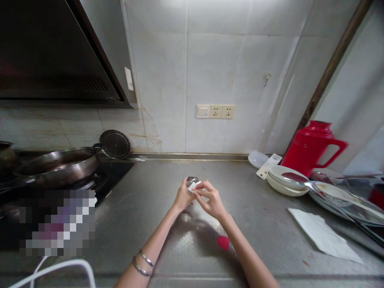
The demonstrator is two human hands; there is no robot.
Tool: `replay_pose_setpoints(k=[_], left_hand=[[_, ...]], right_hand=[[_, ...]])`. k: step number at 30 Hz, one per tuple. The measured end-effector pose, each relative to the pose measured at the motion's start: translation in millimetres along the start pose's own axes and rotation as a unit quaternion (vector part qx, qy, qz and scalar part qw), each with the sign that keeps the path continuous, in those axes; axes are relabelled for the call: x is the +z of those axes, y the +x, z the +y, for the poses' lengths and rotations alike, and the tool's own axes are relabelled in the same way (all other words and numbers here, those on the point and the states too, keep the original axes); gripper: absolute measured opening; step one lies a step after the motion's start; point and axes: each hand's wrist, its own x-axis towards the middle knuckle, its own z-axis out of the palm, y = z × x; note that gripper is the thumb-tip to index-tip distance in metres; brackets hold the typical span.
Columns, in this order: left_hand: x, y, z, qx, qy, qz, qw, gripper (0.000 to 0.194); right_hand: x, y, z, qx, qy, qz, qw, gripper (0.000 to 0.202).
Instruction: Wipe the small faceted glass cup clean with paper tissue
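I take the red thermos jug point(312, 146) as my landmark. Well to its left and nearer me, over the metal counter point(144, 212), my left hand point(181, 197) has its grip closed around a small, dark, glossy object point(192, 180); I cannot tell exactly what it is. My right hand point(211, 199) has its grip narrowed to a pinch on a small white piece point(193, 186) against that object.

Just in front of the jug sit two stacked white bowls point(285, 190). The upper one shows a dark red patch, and I can't tell whether that is food or a reflection. To the right of them, also in front of the jug, a large plate point(319, 200) carries a smaller dish point(333, 193) with red bits at its edge, and long utensils lie across.

Far left of the jug, a steel pan point(63, 170) stands on the black stove point(115, 172); its inside looks dark, its contents unclear. Nearer me than the jug, a white paper towel point(325, 236) lies flat.
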Motion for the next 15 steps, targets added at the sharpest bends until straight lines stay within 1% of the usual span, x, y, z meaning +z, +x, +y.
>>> replay_pose_setpoints(k=[2, 5, 6, 7, 8, 12, 15], left_hand=[[-1.0, 0.0, 3.6, -0.006, 0.026, -0.008, 1.000, 0.063], [-0.6, -0.9, 9.2, -0.022, 0.065, -0.006, 0.998, 0.063], [0.1, -1.5, 10.7, -0.027, 0.075, -0.002, 0.997, 0.064], [0.9, -2.1, 11.9, -0.029, 0.082, -0.001, 0.996, 0.065], [1.8, -2.8, 12.8, -0.027, 0.084, -0.004, 0.996, 0.066], [3.5, -4.6, 14.1, -0.017, 0.062, -0.035, 0.997, 0.064], [2.4, -4.0, 12.3, -0.019, 0.051, -0.039, 0.998, 0.060]], right_hand=[[-2.7, 1.3, 0.1, 0.026, 0.014, 0.029, 0.999, 0.023], [-4.9, 4.1, 3.9, 0.083, 0.001, 0.135, 0.987, 0.024], [-4.7, 5.0, 5.8, 0.096, -0.009, 0.164, 0.982, 0.025], [-4.0, 5.9, 7.9, 0.103, -0.018, 0.179, 0.978, 0.025], [-2.8, 6.5, 9.9, 0.103, -0.022, 0.178, 0.978, 0.025], [2.1, 7.1, 15.0, 0.074, -0.002, 0.100, 0.992, 0.024], [1.5, 5.4, 14.6, 0.061, 0.018, 0.068, 0.996, 0.024]])
